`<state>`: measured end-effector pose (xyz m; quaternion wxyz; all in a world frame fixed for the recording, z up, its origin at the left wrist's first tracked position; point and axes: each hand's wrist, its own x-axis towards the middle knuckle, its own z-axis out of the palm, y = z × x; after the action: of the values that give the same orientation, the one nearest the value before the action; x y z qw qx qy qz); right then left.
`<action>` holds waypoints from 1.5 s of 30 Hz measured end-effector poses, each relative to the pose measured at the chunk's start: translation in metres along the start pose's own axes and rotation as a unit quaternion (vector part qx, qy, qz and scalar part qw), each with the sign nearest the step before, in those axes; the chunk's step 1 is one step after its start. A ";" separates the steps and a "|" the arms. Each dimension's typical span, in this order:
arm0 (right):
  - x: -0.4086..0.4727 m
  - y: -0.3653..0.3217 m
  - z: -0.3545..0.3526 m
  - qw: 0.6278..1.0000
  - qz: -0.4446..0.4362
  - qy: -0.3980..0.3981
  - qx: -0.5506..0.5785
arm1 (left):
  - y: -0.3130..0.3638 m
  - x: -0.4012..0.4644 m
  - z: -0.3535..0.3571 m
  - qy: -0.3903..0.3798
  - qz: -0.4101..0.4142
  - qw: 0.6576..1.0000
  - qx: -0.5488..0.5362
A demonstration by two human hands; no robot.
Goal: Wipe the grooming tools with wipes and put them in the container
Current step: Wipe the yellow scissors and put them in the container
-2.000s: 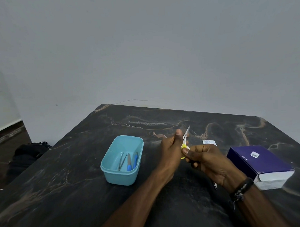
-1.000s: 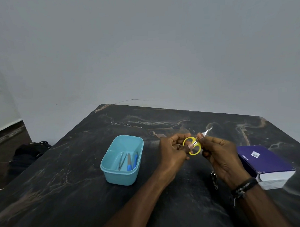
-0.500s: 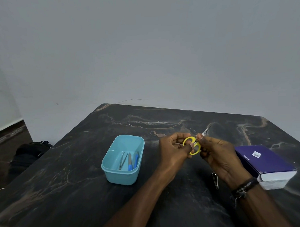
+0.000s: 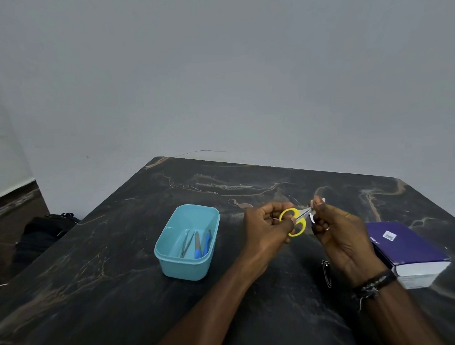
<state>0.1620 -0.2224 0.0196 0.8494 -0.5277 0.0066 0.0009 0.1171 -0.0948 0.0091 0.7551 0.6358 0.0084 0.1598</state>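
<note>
Head view shows the left hand pinching the light, stiff scissors by their yellow loops, the safest grip, right of the container, while the right hand pinches a soft wipe around slick, sharp blades.

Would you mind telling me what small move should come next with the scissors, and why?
Probably draw the wipe off the blade tips. The right hand pinches it around the blades while the left hand holds the yellow scissors by the handles, so the wiping looks unfinished; the teal container comes afterwards.

One container; three tools inside; one scissors; one box; two hands.
</note>
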 end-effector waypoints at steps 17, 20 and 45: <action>0.002 -0.001 -0.002 1.000 0.014 0.000 0.008 | -0.001 -0.001 0.001 0.020 -0.007 1.000 -0.003; -0.002 0.002 0.002 1.000 0.018 -0.024 -0.004 | -0.001 0.001 -0.002 0.037 -0.009 0.999 -0.016; 0.004 -0.006 -0.005 0.999 -0.034 0.001 -0.001 | -0.004 -0.002 0.002 -0.025 -0.004 0.999 0.030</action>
<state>0.1657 -0.2298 0.0228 0.8485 -0.5283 -0.0104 -0.0286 0.1170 -0.0980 0.0052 0.7364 0.6617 -0.0036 0.1407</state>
